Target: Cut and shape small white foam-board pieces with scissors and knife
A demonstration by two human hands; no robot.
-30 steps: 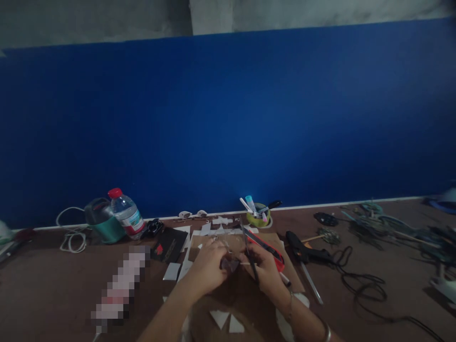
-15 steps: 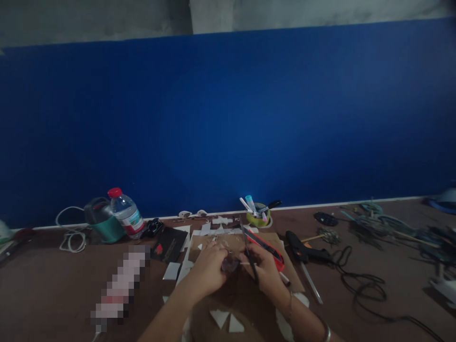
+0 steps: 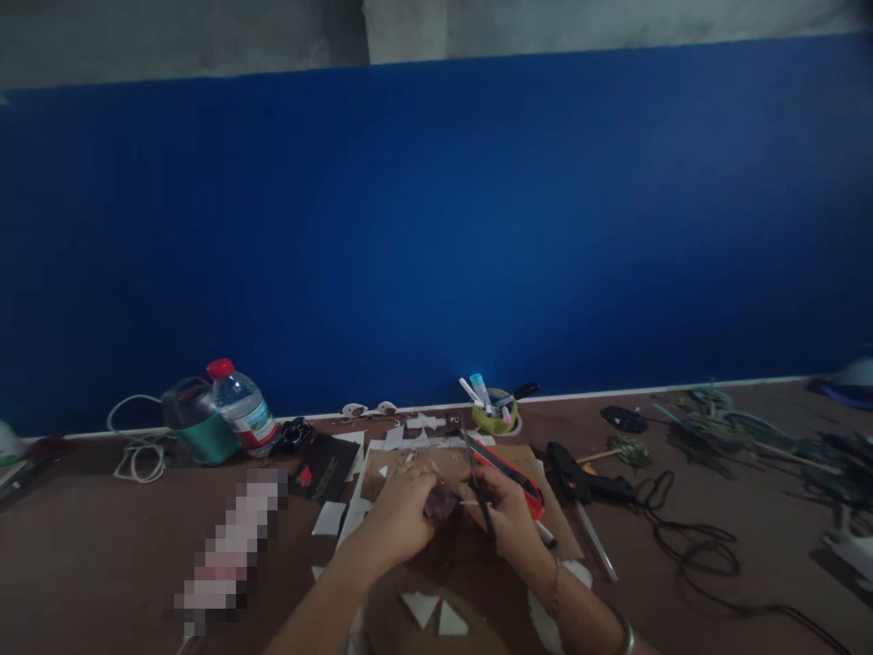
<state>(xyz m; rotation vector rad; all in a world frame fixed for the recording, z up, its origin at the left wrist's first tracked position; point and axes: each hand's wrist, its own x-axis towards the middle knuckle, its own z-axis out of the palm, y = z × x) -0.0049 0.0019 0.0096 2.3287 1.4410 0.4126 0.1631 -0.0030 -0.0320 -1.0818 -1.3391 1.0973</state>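
Both hands work close together over a brown cardboard sheet (image 3: pixel 470 569) on the table. My left hand (image 3: pixel 399 514) is curled with its fingers pinching a small dark piece (image 3: pixel 442 503). My right hand (image 3: pixel 508 518) is closed around a thin dark stick-like tool (image 3: pixel 479 491) that points up and away, its fingers also touching the small dark piece. A red utility knife (image 3: pixel 508 471) lies just beyond my right hand. Two white paper triangles (image 3: pixel 433 614) lie on the cardboard near my wrists.
A black glue gun (image 3: pixel 587 482) with a coiled cable (image 3: pixel 702 555) lies to the right. A water bottle (image 3: pixel 242 409) and a teal container (image 3: pixel 195 423) stand at the back left. A tape roll holding pens (image 3: pixel 495 409) sits by the blue wall. White paper scraps (image 3: pixel 355 496) lie left.
Hardly anything differs: my hands shift slightly while staying together over the small dark piece.
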